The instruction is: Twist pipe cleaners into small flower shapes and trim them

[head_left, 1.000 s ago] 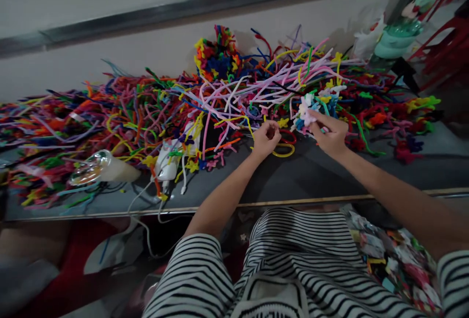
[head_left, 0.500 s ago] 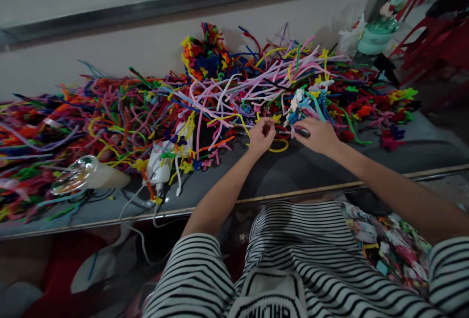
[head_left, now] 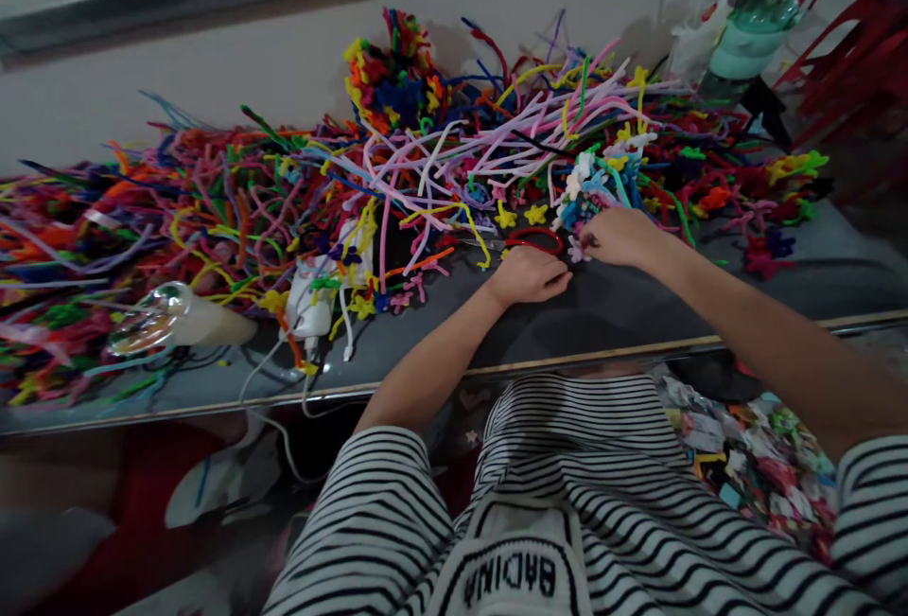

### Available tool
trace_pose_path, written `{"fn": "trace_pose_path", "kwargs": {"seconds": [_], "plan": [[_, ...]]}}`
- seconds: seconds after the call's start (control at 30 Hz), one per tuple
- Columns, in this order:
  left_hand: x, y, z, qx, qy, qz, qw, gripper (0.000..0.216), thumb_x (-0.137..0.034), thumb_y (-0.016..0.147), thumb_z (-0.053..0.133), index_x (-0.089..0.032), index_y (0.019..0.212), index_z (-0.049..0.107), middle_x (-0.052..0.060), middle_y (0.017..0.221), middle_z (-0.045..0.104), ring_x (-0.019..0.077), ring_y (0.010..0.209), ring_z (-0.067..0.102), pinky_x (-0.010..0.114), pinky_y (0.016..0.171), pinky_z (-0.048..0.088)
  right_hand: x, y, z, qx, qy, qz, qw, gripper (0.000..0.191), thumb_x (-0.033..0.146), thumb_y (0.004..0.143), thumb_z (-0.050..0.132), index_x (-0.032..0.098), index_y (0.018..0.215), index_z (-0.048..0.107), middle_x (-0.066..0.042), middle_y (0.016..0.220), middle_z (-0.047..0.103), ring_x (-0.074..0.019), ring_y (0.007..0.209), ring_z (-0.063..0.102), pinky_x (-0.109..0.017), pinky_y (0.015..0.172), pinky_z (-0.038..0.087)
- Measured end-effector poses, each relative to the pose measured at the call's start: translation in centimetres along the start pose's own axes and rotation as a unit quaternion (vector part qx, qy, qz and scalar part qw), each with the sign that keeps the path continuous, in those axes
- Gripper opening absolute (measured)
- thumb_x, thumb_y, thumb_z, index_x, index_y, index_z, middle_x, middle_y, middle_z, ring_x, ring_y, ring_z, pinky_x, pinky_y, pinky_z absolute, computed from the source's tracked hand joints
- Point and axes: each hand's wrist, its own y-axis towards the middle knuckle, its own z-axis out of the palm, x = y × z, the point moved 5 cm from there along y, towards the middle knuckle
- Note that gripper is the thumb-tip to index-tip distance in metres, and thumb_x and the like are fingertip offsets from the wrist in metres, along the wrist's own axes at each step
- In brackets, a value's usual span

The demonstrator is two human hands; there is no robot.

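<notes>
Left hand (head_left: 531, 277) and right hand (head_left: 619, 237) curl, grip unclear — red-handled scissors (head_left: 509, 242) lie crosswise, pointing left — chest lettering (head_left: 509, 580) illegible.

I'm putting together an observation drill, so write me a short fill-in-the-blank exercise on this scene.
1. The hand nearest the blue-and-white cluster is the person's ____ hand.
2. Just beyond the left hand lies a pair of red-handled ____.
3. The sleeves are patterned with black and white ____.

Missing words: right; scissors; stripes.
</notes>
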Motion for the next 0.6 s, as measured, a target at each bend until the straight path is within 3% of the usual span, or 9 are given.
{"fn": "trace_pose_path", "kwargs": {"seconds": [0.07, 0.17, 0.2, 0.27, 0.33, 0.37, 0.4, 0.53, 0.6], "plan": [[-0.8, 0.2, 0.4, 0.016, -0.006, 0.022, 1.0, 0.03, -0.039, 0.094, 0.059, -0.023, 0.07, 0.065, 0.004, 0.06, 0.062, 0.0153, 0.053, 0.054, 0.031, 0.055, 0.034, -0.9, -0.4, 0.5, 0.036, 0.113, -0.043, 0.992, 0.014, 0.019, 0.071, 0.085, 0.026, 0.084, 0.083, -0.002, 0.068, 0.07, -0.0176, 0.065, 0.061, -0.031, 0.063, 0.045], [-1.5, 0.4, 1.0, 0.052, 0.013, 0.057, 0.997, 0.033, -0.039, 0.096, 0.056, -0.023, 0.068, 0.064, 0.003, 0.057, 0.059, 0.0144, 0.049, 0.05, 0.031, 0.053, 0.032, -2.0, -1.1, 1.5, 0.136, 0.293, -0.077, 0.943, 0.021, 0.031, 0.073, 0.086, 0.026, 0.094, 0.085, 0.001, 0.061, 0.067, -0.0122, 0.053, 0.055, -0.028, 0.055, 0.04], [-1.5, 0.5, 1.1, 0.058, 0.012, 0.058, 0.997, 0.033, -0.04, 0.096, 0.056, -0.023, 0.07, 0.064, 0.003, 0.057, 0.059, 0.0141, 0.049, 0.049, 0.031, 0.053, 0.032, -2.6, -1.2, 1.4, 0.135, 0.339, -0.075, 0.928, 0.023, 0.035, 0.074, 0.085, 0.025, 0.095, 0.086, 0.001, 0.059, 0.066, -0.0113, 0.05, 0.053, -0.027, 0.053, 0.039], [-1.3, 0.5, 1.2, 0.066, 0.011, 0.049, 0.997, 0.03, -0.041, 0.096, 0.056, -0.023, 0.073, 0.065, 0.003, 0.059, 0.061, 0.0136, 0.049, 0.051, 0.03, 0.053, 0.033, -4.0, -1.0, 0.2, 0.045, 0.395, -0.049, 0.916, 0.026, 0.042, 0.077, 0.084, 0.023, 0.093, 0.086, 0.0, 0.058, 0.066, -0.0106, 0.049, 0.05, -0.027, 0.052, 0.037], [-0.9, 0.5, 1.3, 0.074, 0.032, 0.04, 0.996, 0.03, -0.042, 0.095, 0.057, -0.023, 0.074, 0.066, 0.003, 0.06, 0.064, 0.0136, 0.05, 0.053, 0.029, 0.053, 0.032, -5.1, -0.8, -1.3, -0.071, 0.405, -0.012, 0.912, 0.026, 0.043, 0.077, 0.084, 0.021, 0.092, 0.085, -0.001, 0.061, 0.067, -0.011, 0.052, 0.051, -0.028, 0.053, 0.037], [-0.6, 0.5, 1.2, 0.077, 0.045, 0.038, 0.995, 0.03, -0.042, 0.095, 0.057, -0.023, 0.073, 0.066, 0.003, 0.061, 0.065, 0.0138, 0.051, 0.054, 0.029, 0.052, 0.031, -5.0, -0.8, -1.7, -0.094, 0.404, -0.002, 0.91, 0.026, 0.042, 0.077, 0.084, 0.021, 0.091, 0.085, -0.001, 0.062, 0.067, -0.0114, 0.053, 0.052, -0.028, 0.053, 0.037], [-0.3, 0.4, 1.1, 0.079, 0.054, 0.036, 0.995, 0.03, -0.043, 0.093, 0.058, -0.023, 0.072, 0.065, 0.004, 0.061, 0.065, 0.0141, 0.052, 0.054, 0.029, 0.052, 0.032, -4.6, -0.6, -1.8, -0.083, 0.404, -0.005, 0.911, 0.026, 0.041, 0.075, 0.085, 0.021, 0.092, 0.085, -0.002, 0.064, 0.068, -0.012, 0.055, 0.054, -0.028, 0.054, 0.039], [0.9, 0.1, -0.1, 0.047, 0.069, 0.041, 0.996, 0.03, -0.043, 0.089, 0.062, -0.023, 0.066, 0.061, 0.003, 0.056, 0.061, 0.0149, 0.051, 0.054, 0.03, 0.052, 0.033, -0.4, 0.3, -0.7, 0.087, 0.372, -0.072, 0.921, 0.02, 0.034, 0.072, 0.087, 0.022, 0.087, 0.085, -0.002, 0.067, 0.071, -0.015, 0.059, 0.062, -0.029, 0.06, 0.045], [1.0, -0.1, -0.7, 0.023, 0.081, 0.05, 0.995, 0.032, -0.042, 0.09, 0.062, -0.024, 0.063, 0.058, 0.001, 0.053, 0.057, 0.0141, 0.049, 0.052, 0.03, 0.051, 0.033, 1.0, 1.3, -0.9, 0.049, 0.327, -0.063, 0.942, 0.013, 0.029, 0.078, 0.082, 0.021, 0.088, 0.084, -0.003, 0.073, 0.074, -0.017, 0.066, 0.066, -0.03, 0.066, 0.048]]}}
